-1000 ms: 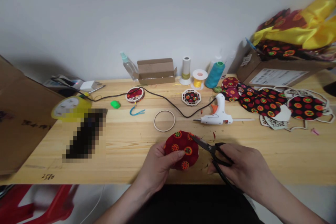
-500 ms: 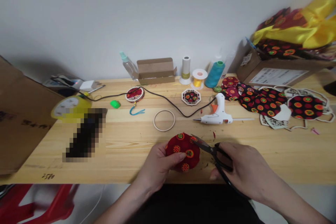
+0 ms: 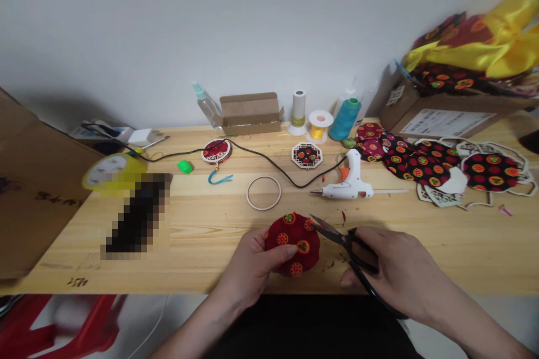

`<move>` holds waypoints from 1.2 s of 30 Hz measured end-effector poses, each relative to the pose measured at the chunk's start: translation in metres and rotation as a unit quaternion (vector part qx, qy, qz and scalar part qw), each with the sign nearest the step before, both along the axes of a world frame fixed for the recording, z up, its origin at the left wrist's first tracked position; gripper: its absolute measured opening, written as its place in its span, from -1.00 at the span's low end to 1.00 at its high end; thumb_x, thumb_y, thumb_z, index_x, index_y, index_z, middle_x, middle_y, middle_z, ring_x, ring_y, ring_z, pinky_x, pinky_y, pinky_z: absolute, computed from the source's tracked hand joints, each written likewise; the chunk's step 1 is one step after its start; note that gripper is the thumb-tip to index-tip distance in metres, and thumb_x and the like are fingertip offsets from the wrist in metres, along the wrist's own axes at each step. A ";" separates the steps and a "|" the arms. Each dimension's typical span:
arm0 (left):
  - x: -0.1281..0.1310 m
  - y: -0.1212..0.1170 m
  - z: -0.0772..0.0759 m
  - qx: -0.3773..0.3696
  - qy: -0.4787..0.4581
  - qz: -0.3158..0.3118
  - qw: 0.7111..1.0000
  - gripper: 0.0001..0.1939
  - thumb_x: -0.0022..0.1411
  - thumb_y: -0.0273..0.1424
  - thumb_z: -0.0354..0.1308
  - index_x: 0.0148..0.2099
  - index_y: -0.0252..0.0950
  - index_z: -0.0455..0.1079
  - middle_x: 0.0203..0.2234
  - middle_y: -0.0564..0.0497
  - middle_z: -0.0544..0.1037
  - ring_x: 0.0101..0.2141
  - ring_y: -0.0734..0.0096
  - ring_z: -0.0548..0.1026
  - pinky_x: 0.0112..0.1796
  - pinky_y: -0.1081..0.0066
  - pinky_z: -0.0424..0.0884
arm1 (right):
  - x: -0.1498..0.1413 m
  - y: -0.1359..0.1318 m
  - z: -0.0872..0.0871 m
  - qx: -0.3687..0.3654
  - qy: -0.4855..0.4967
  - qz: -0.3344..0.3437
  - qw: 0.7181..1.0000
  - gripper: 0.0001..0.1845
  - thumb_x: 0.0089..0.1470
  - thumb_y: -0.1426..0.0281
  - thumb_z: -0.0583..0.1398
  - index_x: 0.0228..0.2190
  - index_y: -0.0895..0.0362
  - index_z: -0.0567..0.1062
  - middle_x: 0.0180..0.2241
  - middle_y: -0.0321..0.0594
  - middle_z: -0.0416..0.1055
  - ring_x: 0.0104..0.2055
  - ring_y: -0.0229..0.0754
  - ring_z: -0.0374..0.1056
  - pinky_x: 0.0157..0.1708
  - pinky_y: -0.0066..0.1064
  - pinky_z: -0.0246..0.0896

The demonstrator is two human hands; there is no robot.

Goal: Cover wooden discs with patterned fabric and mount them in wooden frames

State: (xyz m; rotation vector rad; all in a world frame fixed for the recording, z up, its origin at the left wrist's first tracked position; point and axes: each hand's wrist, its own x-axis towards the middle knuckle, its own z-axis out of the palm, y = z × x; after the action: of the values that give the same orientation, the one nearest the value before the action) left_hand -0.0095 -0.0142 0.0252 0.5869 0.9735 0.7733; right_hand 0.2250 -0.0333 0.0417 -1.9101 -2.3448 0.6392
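Note:
Pinched between thumb and fingers, a round piece of dark red patterned fabric (image 3: pixel 290 262) sits in my left hand (image 3: pixel 255 261), near the table's front edge. My right hand (image 3: pixel 398 269) grips black-handled scissors (image 3: pixel 332 233), their blades parted a little and pointing left at the fabric's upper right edge. Whether the tips touch the cloth I cannot tell. Beyond the fabric lies a bare thin wooden ring (image 3: pixel 247 193). A white glue gun (image 3: pixel 337 189) with an orange trigger rests behind the scissors, a glue stick jutting from its rear. Small dark scraps lie around the blades.
Patterned fabric pieces (image 3: pixel 415 165) and wooden frames are heaped on the right, before a cardboard box (image 3: pixel 446 115). Thread spools (image 3: pixel 345 120), a small open box (image 3: pixel 250 123) and a spray bottle (image 3: pixel 207 107) line the wall. A black cord (image 3: pixel 269 161) crosses the table.
My right hand and the scissors have shifted slightly right and down, drawing the blades back from the fabric's edge. The left hand and fabric have barely moved.

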 end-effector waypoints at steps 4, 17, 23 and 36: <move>0.001 0.001 0.002 -0.006 -0.015 0.003 1.000 -0.74 -0.01 -0.52 0.36 -0.20 -0.31 0.57 -0.33 -0.06 0.67 -0.36 0.38 0.61 -0.31 0.48 0.51 | 0.006 0.000 0.002 0.002 -0.002 -0.009 1.000 -0.62 -0.10 0.07 0.23 -0.58 0.05 0.22 -0.63 -0.32 0.35 -0.59 -0.20 0.20 -0.58 -0.41 -0.09; -0.001 0.005 0.008 -0.016 -0.035 0.053 0.998 -0.73 -0.07 -0.51 0.38 -0.23 -0.37 0.58 -0.37 -0.10 0.66 -0.46 0.41 0.58 -0.46 0.52 0.51 | 0.007 -0.007 0.024 -0.130 0.163 0.001 0.978 -0.75 -0.22 0.38 0.32 -0.55 0.07 0.31 -0.54 -0.41 0.39 -0.49 -0.26 0.20 -0.54 -0.46 0.04; -0.001 0.002 0.009 -0.005 -0.021 0.046 0.999 -0.75 -0.06 -0.51 0.38 -0.24 -0.35 0.58 -0.38 -0.08 0.67 -0.43 0.39 0.60 -0.38 0.47 0.52 | 0.002 -0.003 0.021 -0.133 0.167 -0.001 0.977 -0.76 -0.16 0.28 0.32 -0.55 0.08 0.35 -0.55 -0.38 0.39 -0.51 -0.25 0.21 -0.57 -0.45 0.02; 0.000 -0.007 0.003 0.021 0.002 -0.032 0.999 -0.74 0.01 -0.47 0.35 -0.17 -0.32 0.56 -0.31 -0.06 0.67 -0.33 0.32 0.60 -0.24 0.39 0.49 | -0.005 -0.004 0.010 -0.049 0.091 -0.006 0.995 -0.58 -0.17 0.01 0.29 -0.51 0.06 0.33 -0.52 -0.31 0.41 -0.49 -0.19 0.26 -0.53 -0.40 0.03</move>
State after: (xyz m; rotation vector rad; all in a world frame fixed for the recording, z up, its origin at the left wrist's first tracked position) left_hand -0.0093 -0.0209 0.0286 0.6527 0.9401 0.7375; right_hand 0.2203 -0.0370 0.0522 -1.8141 -2.2264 0.9011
